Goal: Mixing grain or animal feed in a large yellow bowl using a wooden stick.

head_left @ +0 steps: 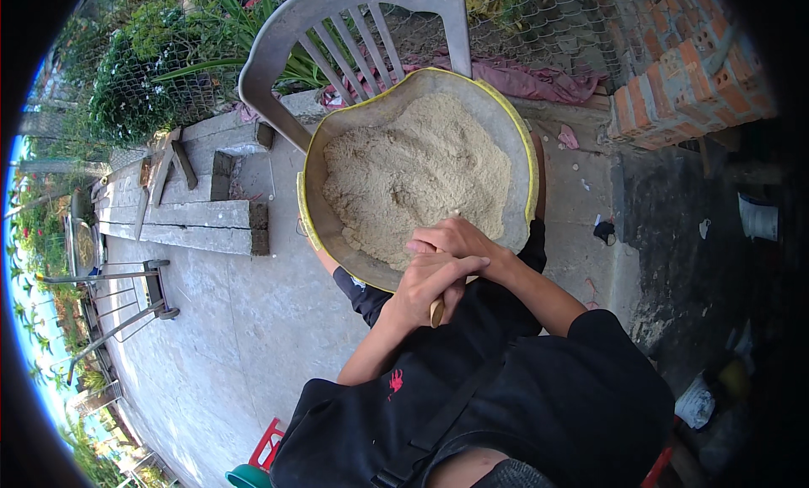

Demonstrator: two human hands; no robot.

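Note:
A wide grey basin with a yellow rim rests by my lap, its far side against a grey plastic chair. Pale tan meal, coarse and heaped unevenly, fills much of it. Over the near rim, my left hand is closed around a wooden handle, whose rounded end sticks out below the fist. The handle's other end is hidden by my hands. My right hand is closed just beyond the left, touching it, close above the meal. What lies inside its fingers is hidden.
The grey plastic chair stands straight ahead. Concrete beams and wood pieces lie to the left, near a metal hand cart. A brick pillar rises at the far right. Behind me are a red stool and a green tub.

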